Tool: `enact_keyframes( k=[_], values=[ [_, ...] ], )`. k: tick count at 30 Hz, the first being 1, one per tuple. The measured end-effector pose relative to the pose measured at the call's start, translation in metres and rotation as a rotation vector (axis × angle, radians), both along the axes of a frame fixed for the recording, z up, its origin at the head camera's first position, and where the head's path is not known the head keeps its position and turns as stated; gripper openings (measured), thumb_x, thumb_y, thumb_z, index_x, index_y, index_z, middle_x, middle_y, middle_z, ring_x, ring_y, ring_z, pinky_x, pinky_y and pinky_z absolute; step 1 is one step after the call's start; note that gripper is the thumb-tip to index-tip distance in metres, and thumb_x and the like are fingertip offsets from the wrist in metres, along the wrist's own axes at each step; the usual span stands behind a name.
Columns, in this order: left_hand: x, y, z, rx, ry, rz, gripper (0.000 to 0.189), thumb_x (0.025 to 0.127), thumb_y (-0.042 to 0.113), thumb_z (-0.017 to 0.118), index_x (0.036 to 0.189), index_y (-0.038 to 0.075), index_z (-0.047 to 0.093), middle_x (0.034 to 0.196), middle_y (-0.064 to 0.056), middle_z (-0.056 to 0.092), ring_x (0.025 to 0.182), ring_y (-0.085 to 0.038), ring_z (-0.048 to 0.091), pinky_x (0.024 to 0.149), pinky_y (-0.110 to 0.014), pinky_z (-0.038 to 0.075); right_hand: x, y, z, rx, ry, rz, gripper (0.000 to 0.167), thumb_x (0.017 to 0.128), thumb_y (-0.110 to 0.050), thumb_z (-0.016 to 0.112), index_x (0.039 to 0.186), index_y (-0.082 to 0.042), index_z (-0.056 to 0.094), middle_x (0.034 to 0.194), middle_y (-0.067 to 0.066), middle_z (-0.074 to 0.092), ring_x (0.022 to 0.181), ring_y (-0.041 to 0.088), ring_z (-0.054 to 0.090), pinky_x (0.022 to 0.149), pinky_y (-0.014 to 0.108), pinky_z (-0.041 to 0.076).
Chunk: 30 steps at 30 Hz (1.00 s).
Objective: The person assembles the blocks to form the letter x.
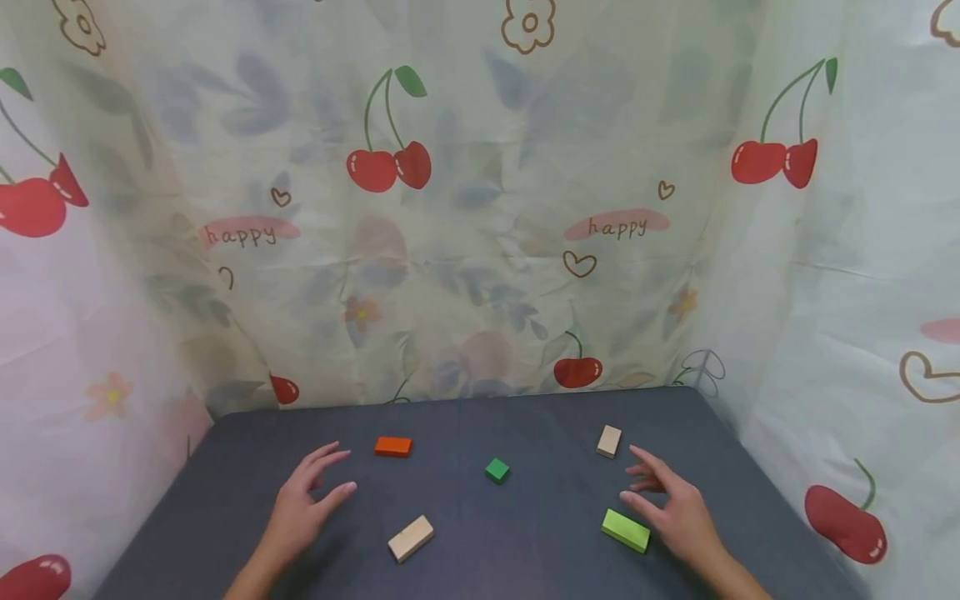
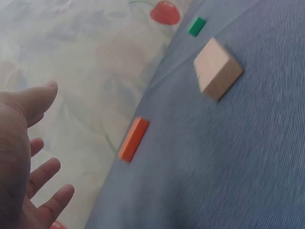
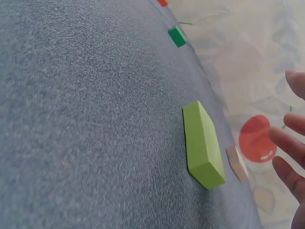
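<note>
From my end, the curtain (image 1: 472, 208) fills most of the head view, behind the dark table (image 1: 517, 542). Both hands are empty with loosely bent fingers: the left hand (image 1: 297, 506) reaches in at the left, the right hand (image 1: 682, 518) at the right.

The relation I'd judge by is right hand to lime block (image 1: 626, 532): it lies just left of that palm, below the thumb, apart from it, long axis slanting from far left to near right. The left hand is well apart from it.

For the left hand, the long pale block (image 1: 411, 539) lies to its right and nearer me, angled toward far right; the orange block (image 1: 393, 447) lies beyond its fingertips, lengthwise across. The short pale block (image 1: 609, 442) sits just past the right fingertips. The green block (image 1: 497, 471), smallest, lies between the hands.
</note>
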<state>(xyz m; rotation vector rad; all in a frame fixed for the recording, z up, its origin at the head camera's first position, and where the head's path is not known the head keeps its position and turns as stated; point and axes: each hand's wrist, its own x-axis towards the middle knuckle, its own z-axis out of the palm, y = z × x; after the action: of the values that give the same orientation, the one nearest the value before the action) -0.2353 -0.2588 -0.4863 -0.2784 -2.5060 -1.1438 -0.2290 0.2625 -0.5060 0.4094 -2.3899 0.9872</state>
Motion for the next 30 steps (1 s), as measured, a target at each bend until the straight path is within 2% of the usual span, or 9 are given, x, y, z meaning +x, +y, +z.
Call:
enact_keyframes(
  k=[6, 9, 15, 20, 24, 27, 30],
  values=[
    [-0.011, 0.023, -0.004, 0.078, -0.072, -0.045, 0.045, 0.086, 0.032, 0.075, 0.127, 0.015, 0.064, 0.141, -0.011, 0.049, 0.123, -0.032, 0.050, 0.090, -0.050, 0.047, -0.004, -0.006, -0.001, 0.000, -0.054, -0.006, 0.062, 0.078, -0.011, 0.082, 0.134, -0.011, 0.056, 0.097, 0.002, 0.070, 0.076, 0.007, 0.066, 0.067, 0.034, 0.054],
    [-0.016, 0.033, -0.007, 0.121, -0.093, -0.064, 0.044, 0.086, 0.030, 0.075, 0.126, 0.015, 0.065, 0.140, -0.010, 0.051, 0.121, -0.029, 0.053, 0.091, -0.049, 0.047, -0.006, -0.007, -0.001, -0.003, -0.115, -0.002, 0.060, 0.080, -0.016, 0.081, 0.135, -0.012, 0.056, 0.099, 0.004, 0.069, 0.076, 0.005, 0.065, 0.066, 0.029, 0.052],
    [-0.024, 0.053, -0.014, 0.183, -0.081, -0.092, 0.041, 0.085, 0.018, 0.077, 0.125, 0.012, 0.066, 0.134, -0.007, 0.056, 0.114, -0.028, 0.057, 0.088, -0.045, 0.049, -0.009, -0.010, 0.001, -0.028, -0.252, 0.020, 0.059, 0.081, -0.017, 0.080, 0.134, -0.013, 0.057, 0.101, 0.007, 0.069, 0.077, 0.007, 0.065, 0.067, 0.027, 0.052],
    [-0.027, 0.070, -0.020, 0.243, -0.051, -0.134, 0.037, 0.084, 0.011, 0.077, 0.120, 0.012, 0.068, 0.128, -0.007, 0.060, 0.111, -0.032, 0.058, 0.085, -0.042, 0.050, -0.012, -0.010, 0.005, -0.018, -0.338, 0.049, 0.057, 0.082, -0.023, 0.079, 0.133, -0.011, 0.058, 0.100, 0.005, 0.069, 0.079, 0.011, 0.066, 0.068, 0.029, 0.052],
    [-0.026, 0.082, -0.022, 0.284, -0.049, -0.170, 0.035, 0.086, 0.010, 0.075, 0.120, 0.011, 0.068, 0.129, -0.010, 0.059, 0.111, -0.035, 0.059, 0.085, -0.049, 0.049, -0.014, -0.009, 0.008, 0.001, -0.406, 0.056, 0.057, 0.082, -0.026, 0.079, 0.133, -0.009, 0.058, 0.093, -0.001, 0.066, 0.077, 0.011, 0.063, 0.067, 0.030, 0.050],
    [-0.026, 0.091, -0.023, 0.317, -0.070, -0.184, 0.034, 0.087, 0.011, 0.074, 0.121, 0.013, 0.068, 0.129, -0.008, 0.059, 0.110, -0.036, 0.059, 0.086, -0.053, 0.048, -0.016, -0.009, 0.008, 0.003, -0.450, 0.058, 0.057, 0.082, -0.025, 0.079, 0.132, -0.007, 0.058, 0.085, -0.004, 0.062, 0.072, 0.010, 0.059, 0.065, 0.029, 0.048],
    [-0.027, 0.098, -0.024, 0.329, -0.102, -0.192, 0.035, 0.088, 0.014, 0.073, 0.122, 0.016, 0.066, 0.128, -0.005, 0.059, 0.109, -0.034, 0.060, 0.087, -0.052, 0.048, -0.017, -0.010, 0.008, 0.008, -0.476, 0.072, 0.056, 0.082, -0.024, 0.079, 0.131, -0.005, 0.058, 0.080, -0.005, 0.059, 0.068, 0.009, 0.055, 0.061, 0.028, 0.045]
  ],
)
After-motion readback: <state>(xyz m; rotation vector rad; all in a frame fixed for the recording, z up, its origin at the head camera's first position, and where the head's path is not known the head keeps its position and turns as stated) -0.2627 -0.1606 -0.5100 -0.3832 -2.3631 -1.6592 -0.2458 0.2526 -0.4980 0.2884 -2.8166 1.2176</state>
